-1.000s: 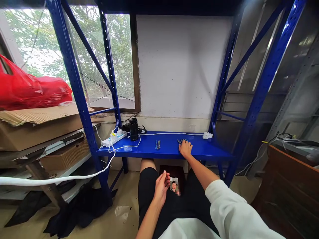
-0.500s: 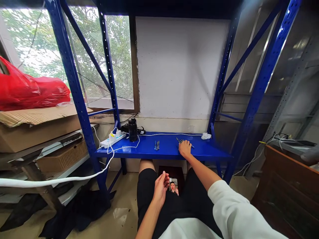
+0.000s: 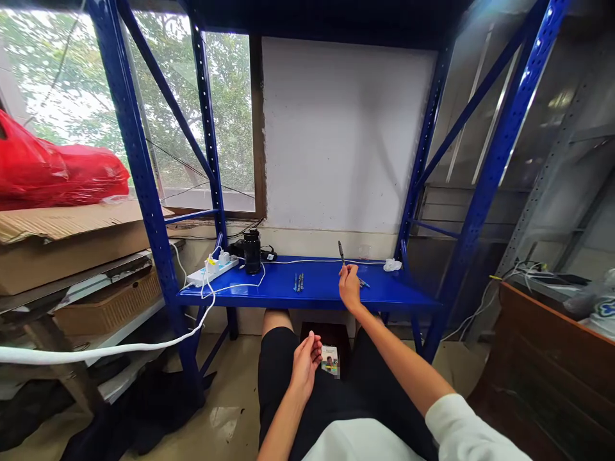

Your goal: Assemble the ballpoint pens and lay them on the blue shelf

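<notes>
My right hand (image 3: 350, 285) is raised just above the blue shelf (image 3: 278, 298), with its fingers closed on a slim dark pen (image 3: 341, 250) that points upward. Behind and to the right of that hand, part of another pen (image 3: 364, 283) shows on the shelf; my hand hides whatever else lies there. A short row of several pens (image 3: 298, 282) lies to the left. My left hand (image 3: 305, 360) hovers over my lap, palm turned inward and fingers loosely bent, with nothing seen in it. A phone (image 3: 330, 362) with a lit screen sits beside it, between my legs.
On the shelf's left stand a black bottle (image 3: 252, 252) and a white power strip (image 3: 211, 272) with a trailing cable (image 3: 144, 347). Crumpled white tissue (image 3: 393, 264) lies at the right back. Blue uprights (image 3: 139, 166) frame both sides. A wooden cabinet (image 3: 542, 358) stands at right.
My right hand has lifted from the pens on the shelf and now holds one pen upright. My left hand stays over my lap. The phone screen's picture has changed.
</notes>
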`<state>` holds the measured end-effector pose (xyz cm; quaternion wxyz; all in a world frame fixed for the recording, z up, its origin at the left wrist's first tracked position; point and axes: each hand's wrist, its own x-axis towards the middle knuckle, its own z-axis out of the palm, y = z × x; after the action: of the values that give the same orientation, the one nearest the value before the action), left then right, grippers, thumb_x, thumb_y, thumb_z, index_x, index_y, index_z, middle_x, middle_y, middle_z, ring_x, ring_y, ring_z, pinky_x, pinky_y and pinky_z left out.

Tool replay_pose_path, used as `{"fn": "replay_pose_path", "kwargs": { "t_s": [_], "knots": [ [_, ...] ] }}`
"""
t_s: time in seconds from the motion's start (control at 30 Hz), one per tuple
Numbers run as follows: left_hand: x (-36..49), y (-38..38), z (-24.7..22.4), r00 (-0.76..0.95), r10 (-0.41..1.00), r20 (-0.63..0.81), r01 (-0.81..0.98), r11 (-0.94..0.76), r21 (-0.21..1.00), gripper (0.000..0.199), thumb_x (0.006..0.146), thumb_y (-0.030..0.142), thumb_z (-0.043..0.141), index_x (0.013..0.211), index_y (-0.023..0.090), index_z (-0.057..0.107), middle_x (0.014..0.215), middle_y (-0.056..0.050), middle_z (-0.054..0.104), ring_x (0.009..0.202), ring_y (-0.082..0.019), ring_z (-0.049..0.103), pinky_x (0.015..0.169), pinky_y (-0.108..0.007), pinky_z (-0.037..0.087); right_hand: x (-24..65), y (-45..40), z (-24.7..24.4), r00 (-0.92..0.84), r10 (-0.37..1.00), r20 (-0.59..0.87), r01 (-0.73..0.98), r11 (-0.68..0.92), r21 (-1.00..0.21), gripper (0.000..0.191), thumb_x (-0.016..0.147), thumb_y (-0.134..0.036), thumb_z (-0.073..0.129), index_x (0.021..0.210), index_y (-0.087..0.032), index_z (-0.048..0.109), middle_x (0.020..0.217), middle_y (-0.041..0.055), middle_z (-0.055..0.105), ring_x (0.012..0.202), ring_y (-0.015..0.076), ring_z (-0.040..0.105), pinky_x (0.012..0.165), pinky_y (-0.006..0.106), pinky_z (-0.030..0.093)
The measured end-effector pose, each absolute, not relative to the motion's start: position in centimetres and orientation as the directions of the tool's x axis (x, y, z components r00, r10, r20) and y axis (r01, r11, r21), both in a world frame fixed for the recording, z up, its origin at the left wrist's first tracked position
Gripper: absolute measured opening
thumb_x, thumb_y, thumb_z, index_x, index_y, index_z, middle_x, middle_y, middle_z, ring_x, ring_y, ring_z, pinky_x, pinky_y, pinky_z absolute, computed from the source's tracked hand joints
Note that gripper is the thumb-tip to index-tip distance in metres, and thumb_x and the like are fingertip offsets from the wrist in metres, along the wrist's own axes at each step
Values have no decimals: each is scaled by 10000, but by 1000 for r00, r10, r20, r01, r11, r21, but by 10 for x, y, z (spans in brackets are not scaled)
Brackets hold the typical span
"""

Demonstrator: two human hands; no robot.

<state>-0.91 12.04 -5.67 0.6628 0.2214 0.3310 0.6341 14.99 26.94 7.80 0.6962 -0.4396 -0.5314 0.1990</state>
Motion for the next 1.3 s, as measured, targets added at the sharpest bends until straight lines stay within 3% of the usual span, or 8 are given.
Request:
{"fn": "replay_pose_path", "kwargs": {
  "t_s": [0.2, 0.4, 0.5, 0.57, 0.7, 0.97, 1.13, 1.3],
  "knots": [
    [-7, 127, -63, -70, 989, -134, -706, 46, 707, 554, 674, 584, 978, 979, 150, 819, 945, -113, 801, 782, -164, 731, 668, -226, 531, 114, 194, 16, 166, 922, 351, -185, 378, -907, 400, 948, -686, 573, 1005, -298, 494, 749, -74, 508, 451, 95, 340, 417, 226, 362],
    [-6, 133, -65, -108, 994, -16, -762, -73, 643, 533, 783, 549, 923, 1173, 209, 793, 1235, -164, 797, 1109, -270, 767, 920, -330, 593, 111, 149, -37, -271, 959, 86, -306, -1, -952, 423, 799, -649, 792, 843, -275, 601, 659, -75, 486, 428, 66, 291, 409, 230, 366],
    [-7, 137, -67, -132, 990, 49, -741, -131, 658, 564, 812, 555, 901, 1246, 219, 774, 1320, -169, 770, 1261, -284, 714, 1055, -359, 552, 129, 149, -48, -351, 936, 11, -310, -105, -945, 421, 760, -614, 843, 841, -255, 638, 613, -98, 397, 443, 49, 215, 428, 217, 328],
    [-5, 143, -67, -89, 992, 91, -703, -127, 699, 594, 799, 579, 901, 1229, 186, 785, 1308, -191, 770, 1248, -299, 721, 1087, -388, 537, 143, 151, -53, -363, 932, -15, -316, -138, -939, 458, 743, -620, 859, 854, -225, 655, 588, -116, 334, 454, 45, 177, 436, 213, 281],
    [13, 165, -60, -1, 989, 147, -663, -110, 740, 608, 775, 574, 918, 1189, 144, 802, 1227, -207, 793, 1127, -302, 765, 1078, -430, 545, 162, 156, -58, -345, 938, -22, -332, -144, -932, 561, 787, -706, 824, 893, -176, 673, 593, -123, 294, 472, 46, 157, 447, 221, 200],
    [40, 189, -56, 93, 980, 174, -685, -64, 726, 562, 759, 559, 933, 1094, 123, 813, 1105, -199, 815, 1039, -285, 786, 1025, -429, 578, 175, 165, -71, -245, 969, 32, -326, -51, -944, 634, 820, -821, 737, 779, -222, 532, 569, -129, 221, 478, 60, 129, 452, 225, 139],
    [30, 184, -67, 22, 988, 150, -675, -96, 732, 596, 719, 569, 954, 1085, 118, 819, 1040, -170, 827, 970, -260, 791, 984, -401, 590, 167, 168, -78, -185, 976, 114, -246, 66, -967, 636, 840, -829, 703, 793, -203, 599, 567, -118, 271, 481, 63, 157, 457, 228, 182],
    [24, 184, -71, -51, 992, 120, -637, -125, 761, 523, 696, 518, 975, 1001, 117, 834, 993, -146, 830, 853, -233, 780, 832, -345, 604, 165, 170, -78, -120, 965, 235, -127, 220, -967, 621, 845, -810, 708, 788, -195, 649, 616, -74, 394, 487, 78, 302, 480, 245, 278]
  ]
}}
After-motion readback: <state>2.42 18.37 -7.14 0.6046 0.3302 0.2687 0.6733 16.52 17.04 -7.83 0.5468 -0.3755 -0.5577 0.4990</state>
